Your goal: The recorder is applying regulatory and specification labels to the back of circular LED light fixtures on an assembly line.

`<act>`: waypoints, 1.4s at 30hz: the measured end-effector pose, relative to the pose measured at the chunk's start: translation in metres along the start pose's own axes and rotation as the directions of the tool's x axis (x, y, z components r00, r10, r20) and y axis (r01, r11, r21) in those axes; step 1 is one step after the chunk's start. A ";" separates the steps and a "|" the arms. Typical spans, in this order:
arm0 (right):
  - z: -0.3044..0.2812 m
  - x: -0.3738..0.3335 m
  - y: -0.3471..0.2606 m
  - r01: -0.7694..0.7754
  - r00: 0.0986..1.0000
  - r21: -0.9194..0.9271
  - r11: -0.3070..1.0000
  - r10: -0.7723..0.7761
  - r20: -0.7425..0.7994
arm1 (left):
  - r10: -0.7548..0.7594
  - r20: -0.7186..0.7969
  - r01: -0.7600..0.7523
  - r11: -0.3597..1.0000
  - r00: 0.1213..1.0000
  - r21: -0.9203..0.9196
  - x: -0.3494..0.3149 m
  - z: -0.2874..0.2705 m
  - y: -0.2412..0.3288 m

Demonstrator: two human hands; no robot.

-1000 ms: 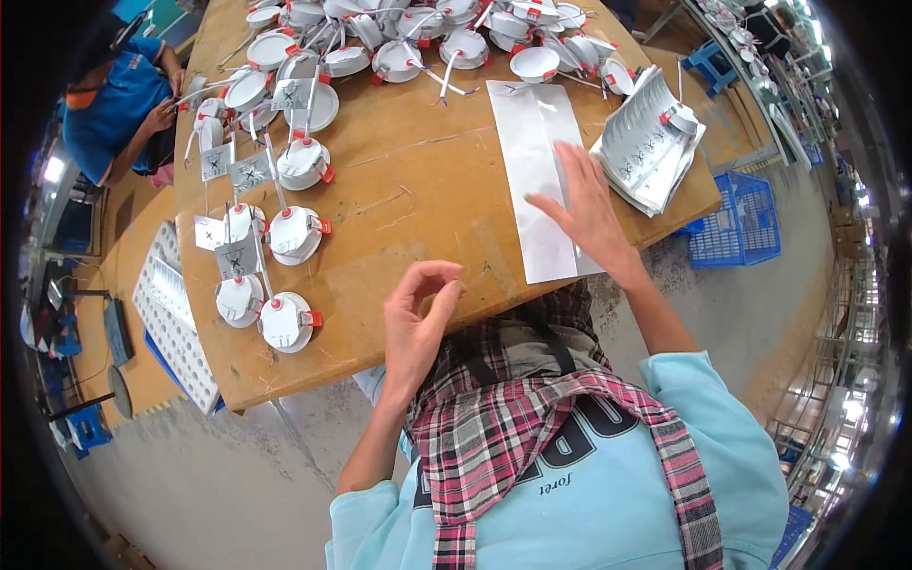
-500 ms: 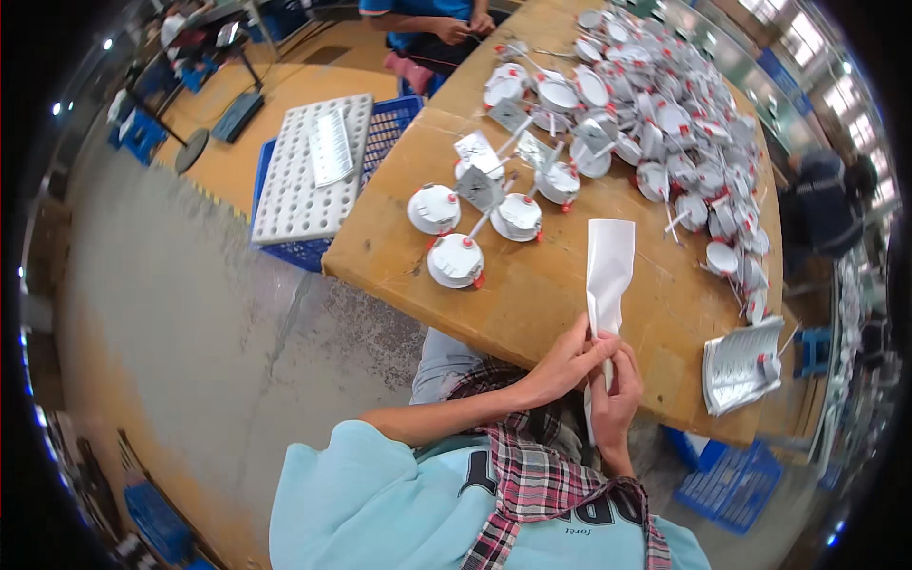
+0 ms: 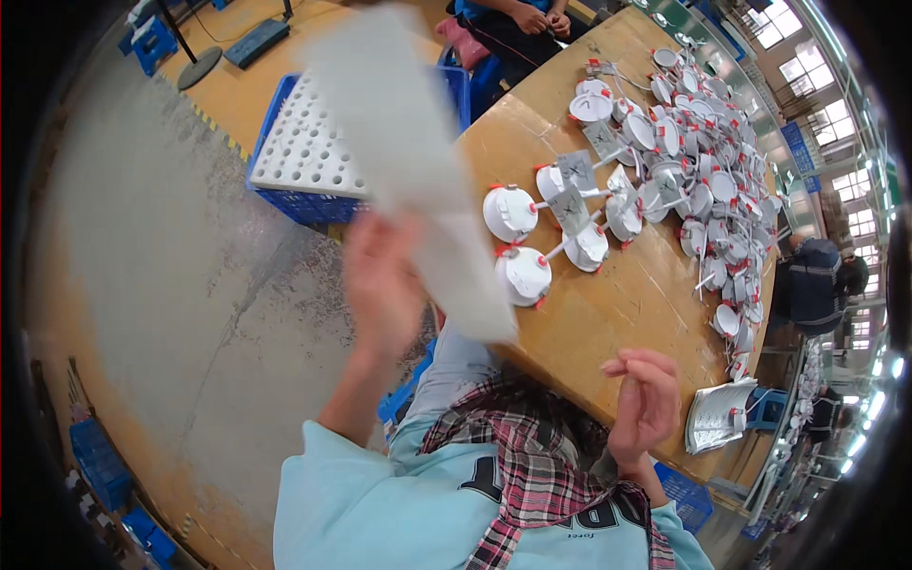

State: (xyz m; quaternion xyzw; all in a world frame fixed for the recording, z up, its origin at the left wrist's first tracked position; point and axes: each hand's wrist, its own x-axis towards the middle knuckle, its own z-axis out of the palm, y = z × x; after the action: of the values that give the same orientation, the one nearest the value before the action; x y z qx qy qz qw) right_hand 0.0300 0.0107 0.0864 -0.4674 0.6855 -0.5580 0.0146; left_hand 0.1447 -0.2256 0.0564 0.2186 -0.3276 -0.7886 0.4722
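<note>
My left hand point(image 3: 385, 280), smeared by motion, grips a long white sheet point(image 3: 427, 199) that looks like paper and is blurred too. The sheet stands out past the table's left edge, partly hiding a perforated white foam board point(image 3: 299, 142). Over the table's near edge, my right hand point(image 3: 646, 404) is half curled with its fingertips pointing left, and I see nothing in it. Beyond the hands, several round white lamp housings point(image 3: 511, 213) with red parts stand on the wooden table point(image 3: 608, 313); some carry grey square labels point(image 3: 570, 209) on their cables.
A large heap of similar white lamps point(image 3: 722, 180) covers the table's far right. Printed silvery sheets point(image 3: 717, 415) lie at the right corner. The foam board rests on a blue crate point(image 3: 309, 206) left of the table. Another person's hands point(image 3: 543, 19) are at the far side.
My hands have parted. The left has swung left and up with the white sheet, away from the table; the right has let go of it. The view has shifted too.
</note>
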 end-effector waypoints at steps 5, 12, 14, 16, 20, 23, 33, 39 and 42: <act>0.007 0.003 0.036 -0.151 0.974 -0.179 0.972 0.178 0.141 | 0.353 -0.281 -0.315 0.933 0.892 0.173 0.117 -0.076 0.053; 0.030 -0.007 0.043 -0.150 0.887 -0.296 0.943 0.261 0.381 | 0.196 -0.374 0.048 0.832 0.906 0.553 0.246 -0.221 -0.033; 0.027 -0.014 0.047 -0.155 0.872 -0.343 0.926 0.291 0.392 | 0.055 -0.365 0.181 0.793 0.929 0.581 0.272 -0.221 -0.082; 0.020 -0.025 0.051 -0.094 0.881 -0.408 0.908 0.267 0.391 | -0.056 -0.289 0.223 0.780 0.956 0.585 0.289 -0.199 -0.137; 0.023 -0.025 0.050 -0.069 0.905 -0.399 0.914 0.226 0.360 | -0.208 -0.150 0.256 0.828 0.966 0.500 0.297 -0.152 -0.223; 0.023 -0.033 0.038 -0.181 0.887 -0.481 0.858 0.353 0.297 | -0.238 -0.028 0.225 0.864 0.971 0.450 0.291 -0.152 -0.285; 0.004 -0.068 0.033 -0.616 0.740 -0.337 0.713 0.670 0.065 | -0.399 0.099 0.069 0.385 0.912 0.920 0.206 -0.173 -0.411; 0.004 -0.064 0.023 -0.869 0.493 0.048 0.492 0.870 0.003 | -0.597 0.192 0.178 0.504 0.779 0.845 0.200 -0.199 -0.361; 0.014 -0.043 0.031 -0.311 0.819 -0.383 0.870 0.450 0.357 | -0.575 0.062 0.347 0.571 0.816 0.744 0.191 -0.234 -0.309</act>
State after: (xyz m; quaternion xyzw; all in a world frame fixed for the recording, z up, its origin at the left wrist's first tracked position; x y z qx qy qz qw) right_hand 0.0423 0.0262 0.0351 -0.4278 0.8230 -0.3112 0.2069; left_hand 0.0240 -0.3628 -0.3353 0.3386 -0.5995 -0.7216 0.0721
